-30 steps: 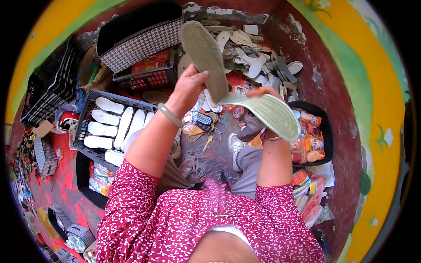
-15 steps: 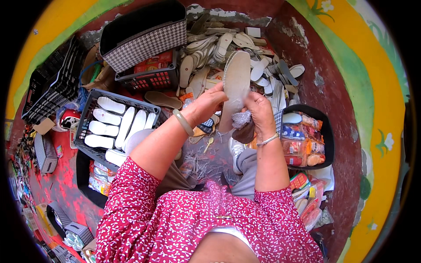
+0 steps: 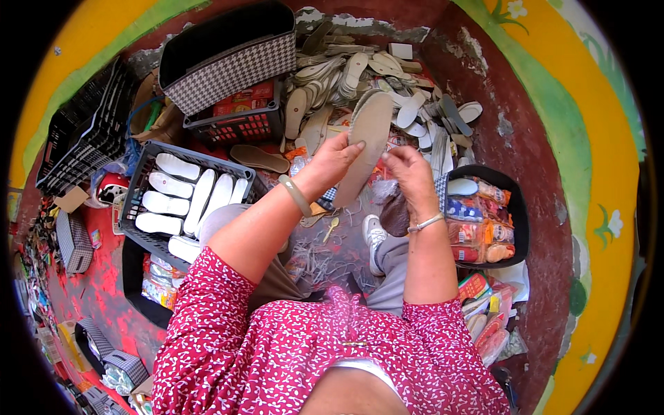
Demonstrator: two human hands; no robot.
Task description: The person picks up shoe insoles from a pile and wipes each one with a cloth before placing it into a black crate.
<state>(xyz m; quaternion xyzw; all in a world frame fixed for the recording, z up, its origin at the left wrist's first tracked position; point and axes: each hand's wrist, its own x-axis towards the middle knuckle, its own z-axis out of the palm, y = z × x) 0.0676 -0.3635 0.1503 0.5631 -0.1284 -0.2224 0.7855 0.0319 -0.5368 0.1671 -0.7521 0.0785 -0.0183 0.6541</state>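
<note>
My left hand (image 3: 335,160) is closed around a beige insole (image 3: 370,142), thumb lying across its face; the edge of at least one more shows behind it. The insole is tilted, its upper end leaning right. Just right of it, my right hand (image 3: 409,173) has thumb and forefinger pinched together, apart from the insole. Whatever the fingertips hold is too small to make out. Below that hand hangs a dark brown, cloth-like piece (image 3: 395,215) with a greyish, filmy bundle (image 3: 382,190) beside it; how the hand grips them is hidden.
A large pile of insoles (image 3: 356,66) lies ahead against the wall. To the left stands a grey crate (image 3: 131,187) with white insoles. A black bin (image 3: 523,221) of packaged goods is at my right. Shredded scraps (image 3: 325,259) and a pale spoon (image 3: 330,229) lie between my legs.
The insole has tilted to the right and come slightly lower. My right hand has drawn away from its face, and the brown piece has shifted right with it.
</note>
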